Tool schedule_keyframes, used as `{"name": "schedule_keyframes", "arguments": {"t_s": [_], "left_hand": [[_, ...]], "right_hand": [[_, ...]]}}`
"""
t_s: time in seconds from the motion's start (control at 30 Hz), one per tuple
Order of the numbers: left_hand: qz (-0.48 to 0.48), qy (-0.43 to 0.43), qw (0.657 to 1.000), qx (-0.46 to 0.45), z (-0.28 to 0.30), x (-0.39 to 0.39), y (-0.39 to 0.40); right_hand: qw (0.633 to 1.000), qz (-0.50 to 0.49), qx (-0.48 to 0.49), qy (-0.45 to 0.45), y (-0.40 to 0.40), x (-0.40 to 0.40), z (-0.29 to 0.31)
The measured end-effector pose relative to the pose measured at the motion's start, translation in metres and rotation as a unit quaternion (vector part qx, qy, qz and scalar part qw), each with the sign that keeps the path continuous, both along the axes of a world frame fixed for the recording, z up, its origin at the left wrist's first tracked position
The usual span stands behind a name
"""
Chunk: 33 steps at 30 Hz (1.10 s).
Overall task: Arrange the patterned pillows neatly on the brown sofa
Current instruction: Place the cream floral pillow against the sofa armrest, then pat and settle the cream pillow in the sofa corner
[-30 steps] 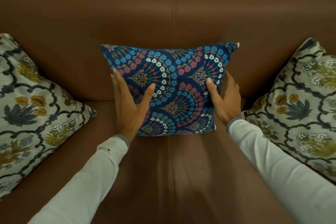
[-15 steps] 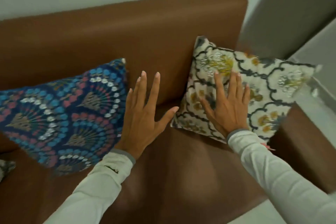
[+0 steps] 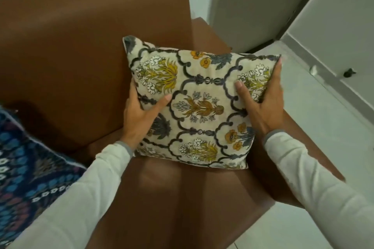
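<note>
Progress of the arrangement, seen from the head camera. A cream floral pillow [image 3: 198,107] is shown at the right end of the brown sofa [image 3: 81,56], propped at a tilt in the corner where the backrest meets the armrest, its lower edge on the seat cushion. It is held from both sides: the left hand [image 3: 139,115] is clamped on its left edge, thumb laid across the face, and the right hand [image 3: 263,103] is clamped on its right edge, fingers wrapped toward the upper right corner. The pillow thus lies between the two hands, both touching it. A blue patterned pillow [image 3: 26,174] is seen further left on the seat, only partly in frame. The floral pillow is judged not yet settled; squaring and release remain. The sofa's left end is out of view, so the remainder cannot be assessed.
</note>
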<state>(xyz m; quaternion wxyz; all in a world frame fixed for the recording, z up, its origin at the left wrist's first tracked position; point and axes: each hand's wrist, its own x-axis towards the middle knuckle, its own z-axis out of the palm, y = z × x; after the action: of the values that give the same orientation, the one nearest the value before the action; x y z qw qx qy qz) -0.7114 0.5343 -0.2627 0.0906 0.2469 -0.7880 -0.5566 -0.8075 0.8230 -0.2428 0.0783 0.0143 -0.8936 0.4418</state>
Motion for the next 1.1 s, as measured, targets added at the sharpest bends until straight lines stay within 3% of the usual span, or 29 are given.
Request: {"name": "schedule_keyframes", "arguments": {"t_s": [0.13,0.27,0.47,0.6,0.67,0.73,0.8,0.97,1.1], "left_hand": [[-0.045,0.079,0.996,0.007,0.013,-0.016,-0.002],[-0.091,0.105,0.989,-0.05,0.021,-0.047,-0.016],[-0.039,0.046,0.997,-0.047,-0.005,-0.024,-0.007],[-0.046,0.024,0.989,-0.138,0.006,-0.021,-0.004],[-0.032,0.068,0.959,-0.273,0.022,-0.025,0.0],[-0.05,0.141,0.902,-0.405,0.037,-0.039,0.004],[-0.091,0.181,0.85,-0.486,0.048,-0.061,0.007],[-0.165,0.138,0.798,-0.563,0.028,-0.078,-0.006],[-0.17,0.127,0.784,-0.584,0.038,-0.067,-0.014]], "right_hand": [[0.995,-0.025,-0.095,0.014,-0.011,0.011,-0.015],[0.991,-0.064,-0.116,0.007,-0.011,0.023,-0.029],[0.997,-0.036,-0.033,0.057,-0.021,0.006,-0.017],[0.996,-0.065,0.049,0.045,-0.015,0.015,-0.008],[0.977,-0.071,0.168,0.112,-0.013,0.014,0.003],[0.941,-0.045,0.269,0.201,-0.014,0.005,0.016],[0.914,-0.015,0.329,0.236,-0.015,-0.009,0.023],[0.904,0.019,0.392,0.17,-0.009,-0.013,0.006],[0.884,0.023,0.427,0.19,-0.017,-0.011,0.019]]}}
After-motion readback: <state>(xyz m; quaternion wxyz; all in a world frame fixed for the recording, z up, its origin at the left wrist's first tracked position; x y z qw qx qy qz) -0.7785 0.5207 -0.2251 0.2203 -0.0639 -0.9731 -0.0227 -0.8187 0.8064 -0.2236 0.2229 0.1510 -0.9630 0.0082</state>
